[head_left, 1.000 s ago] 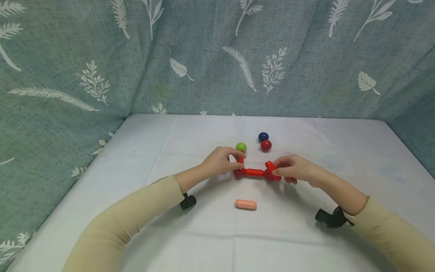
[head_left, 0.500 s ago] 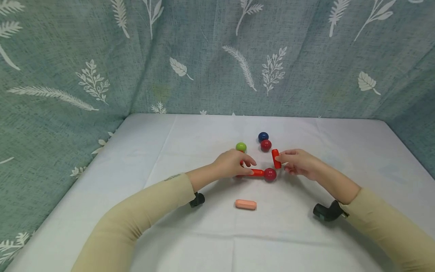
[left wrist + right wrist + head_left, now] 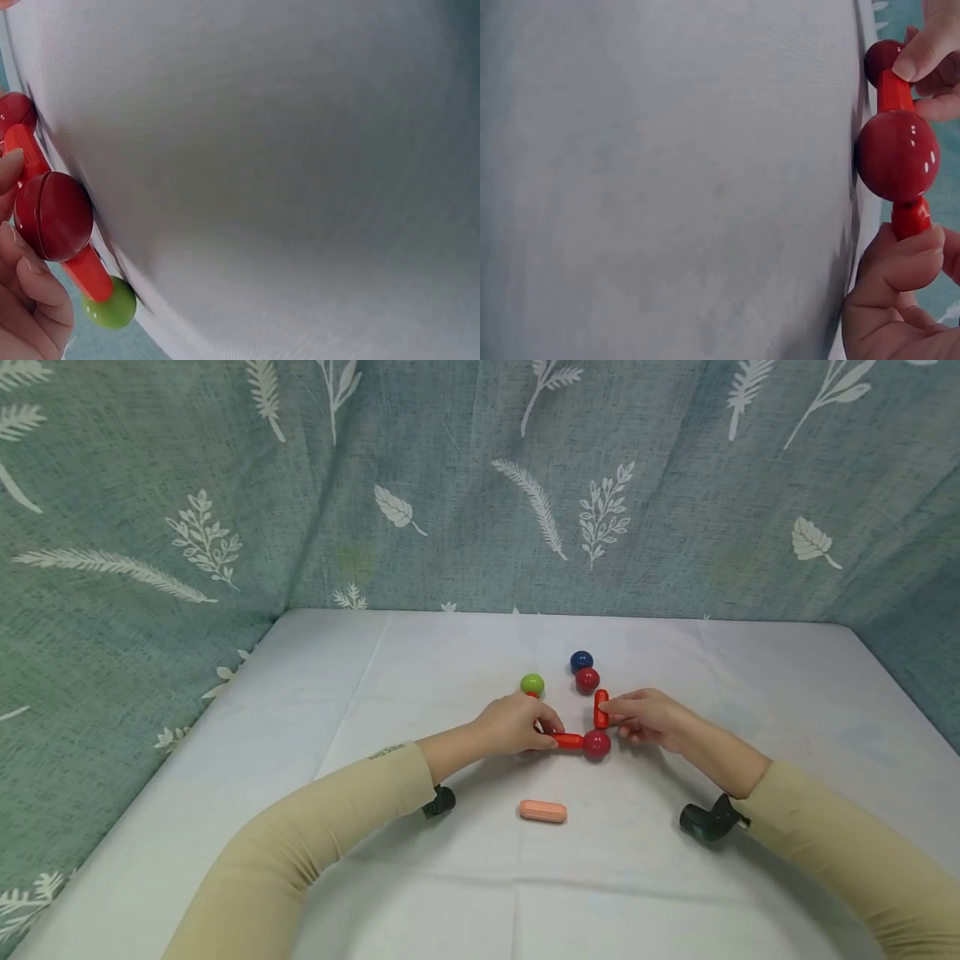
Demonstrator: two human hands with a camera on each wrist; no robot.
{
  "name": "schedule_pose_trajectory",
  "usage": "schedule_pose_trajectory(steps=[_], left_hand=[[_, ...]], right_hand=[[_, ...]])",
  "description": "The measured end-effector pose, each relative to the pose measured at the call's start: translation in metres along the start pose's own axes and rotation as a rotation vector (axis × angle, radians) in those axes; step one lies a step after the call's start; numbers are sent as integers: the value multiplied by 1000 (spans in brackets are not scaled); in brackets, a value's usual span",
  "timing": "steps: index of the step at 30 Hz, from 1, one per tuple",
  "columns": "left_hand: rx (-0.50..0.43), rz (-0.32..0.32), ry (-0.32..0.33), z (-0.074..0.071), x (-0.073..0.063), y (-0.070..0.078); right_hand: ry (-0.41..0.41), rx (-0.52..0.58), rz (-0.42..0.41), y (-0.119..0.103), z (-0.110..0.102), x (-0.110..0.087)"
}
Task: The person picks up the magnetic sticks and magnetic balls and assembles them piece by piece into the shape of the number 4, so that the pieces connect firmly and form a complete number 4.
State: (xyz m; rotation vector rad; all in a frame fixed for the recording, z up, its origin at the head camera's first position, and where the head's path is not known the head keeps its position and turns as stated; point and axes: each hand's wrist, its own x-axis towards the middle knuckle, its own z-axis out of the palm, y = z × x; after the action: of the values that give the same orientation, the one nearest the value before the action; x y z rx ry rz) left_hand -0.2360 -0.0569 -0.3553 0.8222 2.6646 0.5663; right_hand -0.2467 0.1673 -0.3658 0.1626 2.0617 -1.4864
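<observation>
My left hand [image 3: 510, 724] pinches a short red rod [image 3: 570, 741] lying across the table. A dark red ball [image 3: 597, 744] is at its right end. At its left end, a second red ball [image 3: 53, 216] shows in the left wrist view, joined by another red rod [image 3: 88, 274] to a green ball [image 3: 532, 685]. My right hand [image 3: 652, 717] holds a separate red rod [image 3: 601, 708] between thumb and fingers. In the right wrist view, that rod's end [image 3: 911, 217] meets, or nearly meets, the right-end red ball [image 3: 898, 156]; whether they are joined I cannot tell.
A loose peach-coloured rod [image 3: 543, 812] lies nearer to me. Behind the hands, a blue ball [image 3: 581, 662] and another red ball [image 3: 587, 681] sit close together. White cloth covers the table [image 3: 420, 643], and a leaf-patterned teal curtain [image 3: 465, 527] hangs behind.
The right hand has lifted its rod off the red ball, turned it to point away from me and brought it to the ball's far side. The left hand has shifted right onto the cross rod.
</observation>
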Motion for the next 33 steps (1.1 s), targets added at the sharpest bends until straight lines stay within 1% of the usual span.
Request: schedule_pose_trajectory(steps=[9, 14, 19, 24, 29, 33], left_hand=[[4, 2, 8, 1, -1, 0], [-1, 1, 13, 2, 0, -1], [18, 1, 17, 1, 0, 0], [85, 2, 10, 1, 1, 4], [166, 23, 0, 2, 5, 8], [187, 39, 10, 4, 6, 9]], right_hand=[[6, -7, 28, 2, 4, 4], [12, -69, 18, 0, 6, 4], [6, -128, 6, -4, 8, 2], [0, -143, 2, -4, 7, 2], [-13, -133, 9, -4, 6, 1], [-22, -119, 16, -4, 6, 0]])
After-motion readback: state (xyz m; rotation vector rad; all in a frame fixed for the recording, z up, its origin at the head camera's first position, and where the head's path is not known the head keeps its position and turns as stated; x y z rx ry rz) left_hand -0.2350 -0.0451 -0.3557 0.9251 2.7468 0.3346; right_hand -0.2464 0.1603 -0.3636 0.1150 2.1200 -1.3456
